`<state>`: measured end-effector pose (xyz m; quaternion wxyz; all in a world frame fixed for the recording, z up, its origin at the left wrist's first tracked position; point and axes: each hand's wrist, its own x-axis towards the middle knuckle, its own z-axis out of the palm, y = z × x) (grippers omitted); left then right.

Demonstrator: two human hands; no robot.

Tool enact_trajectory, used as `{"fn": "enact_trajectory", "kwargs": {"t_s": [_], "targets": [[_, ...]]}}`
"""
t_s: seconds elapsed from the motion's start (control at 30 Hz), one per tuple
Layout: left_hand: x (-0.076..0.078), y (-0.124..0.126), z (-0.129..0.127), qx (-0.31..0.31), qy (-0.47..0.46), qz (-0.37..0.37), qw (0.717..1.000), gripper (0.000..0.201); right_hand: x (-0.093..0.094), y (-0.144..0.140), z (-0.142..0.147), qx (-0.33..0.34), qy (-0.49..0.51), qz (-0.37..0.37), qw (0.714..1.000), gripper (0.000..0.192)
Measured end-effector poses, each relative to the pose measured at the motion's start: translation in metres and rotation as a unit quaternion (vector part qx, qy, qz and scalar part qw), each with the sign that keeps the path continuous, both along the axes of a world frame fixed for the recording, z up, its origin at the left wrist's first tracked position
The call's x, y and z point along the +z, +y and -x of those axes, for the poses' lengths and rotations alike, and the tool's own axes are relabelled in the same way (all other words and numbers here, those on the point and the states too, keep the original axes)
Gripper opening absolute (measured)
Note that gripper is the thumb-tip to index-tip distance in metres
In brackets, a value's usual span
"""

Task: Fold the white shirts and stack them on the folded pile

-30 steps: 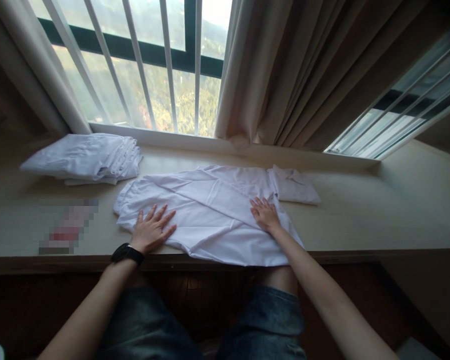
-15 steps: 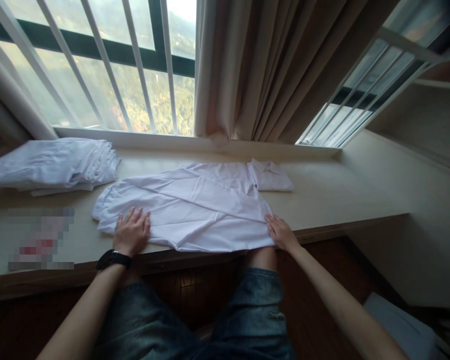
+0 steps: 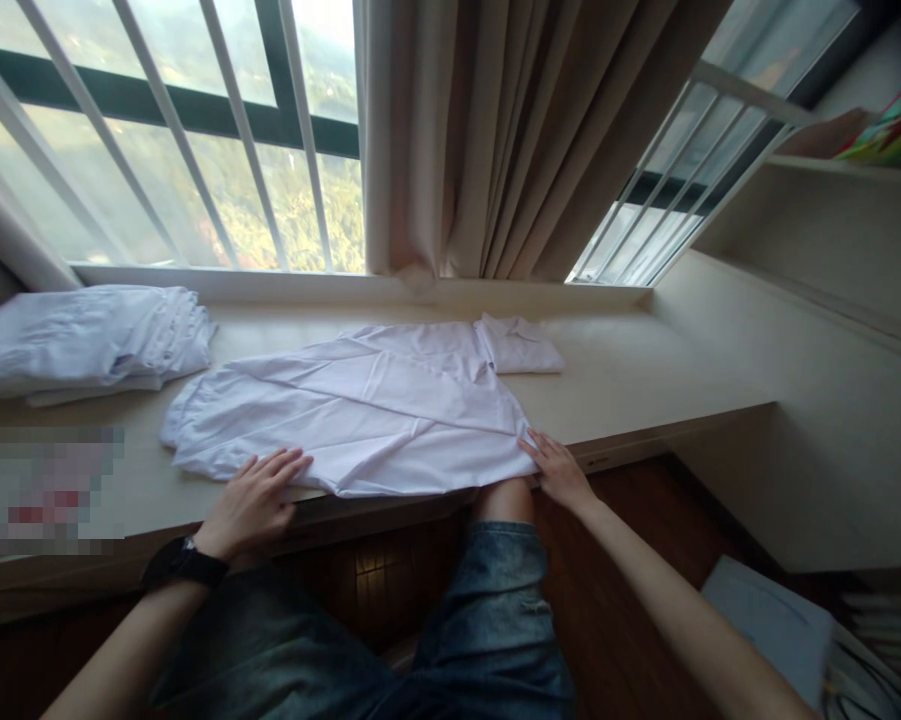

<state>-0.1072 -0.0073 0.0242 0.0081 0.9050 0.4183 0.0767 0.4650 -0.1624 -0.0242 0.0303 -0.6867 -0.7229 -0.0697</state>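
Thin white shirt (image 3: 367, 420), creased and partly folded, spread flat on the smooth cream ledge (image 3: 645, 380) below the barred window (image 3: 195, 150). Left hand (image 3: 253, 503) flat with fingers apart at the shirt's near edge; right hand (image 3: 559, 468) open, fingertips on its near right corner. Folded white pile (image 3: 82, 340) left of the shirt, beige curtain (image 3: 495, 130) behind it.

The left hand (image 3: 251, 500) lies flat, palm down, fingers spread and pointing to the far right, its wrist bearing a black band. The right hand (image 3: 559, 468) reaches forward on a straight arm, fingers extended and flat.
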Motion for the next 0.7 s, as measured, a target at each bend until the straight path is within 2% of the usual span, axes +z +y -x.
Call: {"fn": "enact_trajectory", "kwargs": {"t_s": [0.1, 0.2, 0.33, 0.47, 0.57, 0.63, 0.7], "targets": [[0.008, -0.003, -0.005, -0.005, 0.000, 0.006, 1.000, 0.059, -0.003, 0.001, -0.003, 0.018, 0.032, -0.023, 0.999, 0.071], [0.012, -0.002, -0.015, -0.018, -0.006, 0.003, 1.000, 0.057, -0.003, 0.000, -0.007, 0.003, 0.078, -0.050, 0.996, 0.065], [0.008, 0.007, -0.026, -0.044, -0.009, 0.008, 0.999, 0.054, 0.005, -0.001, -0.014, -0.040, 0.137, -0.060, 0.988, 0.060], [0.001, 0.019, -0.021, -0.065, -0.037, 0.035, 0.997, 0.045, 0.014, 0.001, -0.021, -0.076, 0.204, -0.073, 0.973, 0.051], [0.005, 0.026, -0.014, -0.056, -0.055, 0.047, 0.996, 0.035, 0.020, 0.007, -0.025, -0.111, 0.267, -0.109, 0.951, 0.040], [0.011, 0.031, -0.012, -0.030, -0.044, 0.044, 0.998, 0.035, 0.024, 0.015, -0.028, -0.146, 0.331, -0.113, 0.926, 0.036], [0.016, 0.036, -0.013, 0.017, -0.024, 0.029, 0.999, 0.040, 0.028, 0.031, -0.030, -0.180, 0.405, -0.102, 0.891, 0.045]]}}
